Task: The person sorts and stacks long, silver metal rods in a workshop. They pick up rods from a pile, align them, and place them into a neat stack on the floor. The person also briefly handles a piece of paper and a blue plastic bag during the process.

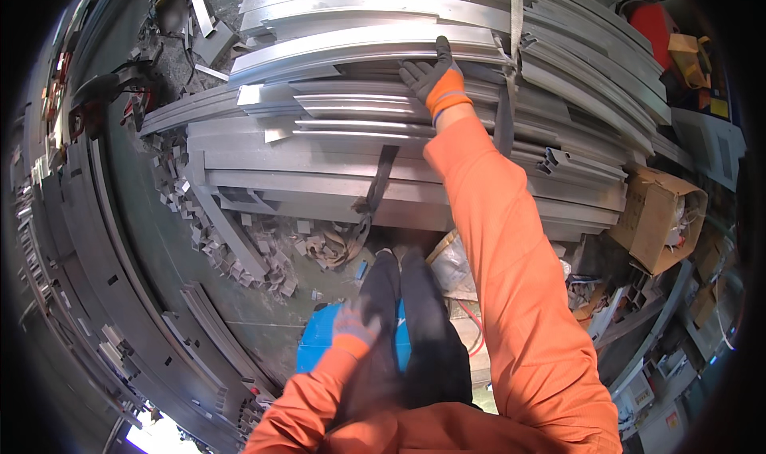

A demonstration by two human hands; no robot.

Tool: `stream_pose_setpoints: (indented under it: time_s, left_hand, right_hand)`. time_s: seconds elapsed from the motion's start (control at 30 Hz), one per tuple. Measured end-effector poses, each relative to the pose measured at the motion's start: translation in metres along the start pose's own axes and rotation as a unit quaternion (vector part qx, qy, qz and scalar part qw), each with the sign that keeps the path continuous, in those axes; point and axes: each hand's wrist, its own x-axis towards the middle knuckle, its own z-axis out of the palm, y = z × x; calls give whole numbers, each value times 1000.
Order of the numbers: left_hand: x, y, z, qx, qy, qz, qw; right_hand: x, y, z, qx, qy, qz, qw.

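Plainly, long silvery ridged profiles (pixel 351 49) lie beneath the right hand (pixel 435 79), its fingers apart.

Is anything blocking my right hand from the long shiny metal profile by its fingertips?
Nothing visible does: your right hand overlaps the near edge of the metal profile in this view. A pale strap lies off to the hand's right, not between them.

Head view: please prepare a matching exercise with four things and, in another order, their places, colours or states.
1. Right hand
2. Left hand
3. Cardboard box
4. Sleeves

A. Plain orange
B. Blurred, by the left leg
C. Spread open over silvery metal profiles
D. Open, right of the profiles

Pairs: 1-C, 2-B, 3-D, 4-A
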Motion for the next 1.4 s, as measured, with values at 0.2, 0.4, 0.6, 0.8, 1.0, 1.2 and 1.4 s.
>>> stream_pose_setpoints:
  time_s: [0.2, 0.4, 0.6, 0.8, 1.0, 1.2, 1.4]
  left_hand:
    - [-39, 1, 36, 102, -163, 2, 981]
    - [-24, -4, 38, 81, -135, 30, 987]
    - [-21, -9, 36, 50, -120, 43, 991]
    - [-23, -20, 39, 65, -144, 35, 987]
    - [-23, -26, 37, 88, -156, 32, 983]
    - [-31, -18, 34, 51, -147, 7, 988]
    - [-31, -22, 42, 33, -140, 25, 989]
  right_hand:
    - [61, -20, 32, -145, 64, -80, 984]
    - [98, -68, 69, -79, -36, -136, 987]
    - [64, -37, 55, -732, -50, -388, 558]
    - [32, 39, 24, -931, 66, -312, 179]
    - [19, 43, 54, -934, 110, -251, 230]
    - [-45, -11, 54, -691, 25, -534, 486]
    - [-189, -7, -16, -514, -18, -534, 671]
